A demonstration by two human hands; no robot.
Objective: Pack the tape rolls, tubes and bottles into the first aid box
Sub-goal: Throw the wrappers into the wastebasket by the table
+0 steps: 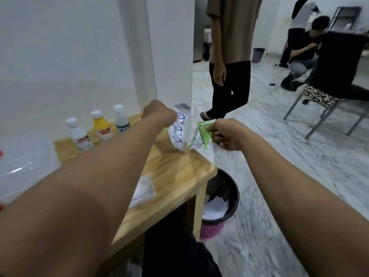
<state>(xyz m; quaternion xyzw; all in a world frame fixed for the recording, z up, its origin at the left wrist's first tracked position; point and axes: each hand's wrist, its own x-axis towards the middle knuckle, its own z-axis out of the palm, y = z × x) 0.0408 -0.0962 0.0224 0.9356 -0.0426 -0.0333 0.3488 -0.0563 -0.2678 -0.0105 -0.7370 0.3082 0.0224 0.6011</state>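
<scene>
I see a pale wooden desk (175, 172), smooth with a faint sheen. On it stand a clear bottle (80, 134), a yellow bottle (101, 126) and a frosted bottle (121, 120), all plastic, with matt white caps and paper labels. The left hand (159, 114) grips a crinkled silvery foil strip (178, 126); the right hand (227, 134) pinches a glossy green sachet (201, 134). The box (26, 162) at far left is clear, shiny plastic. The floor (279, 156) is polished marble; the bin (221, 196) is plastic lattice holding white paper.

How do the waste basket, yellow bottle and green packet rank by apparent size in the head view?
Largest: waste basket.
Then yellow bottle and green packet, about alike; the right hand hides part of the packet, so unranked.
</scene>
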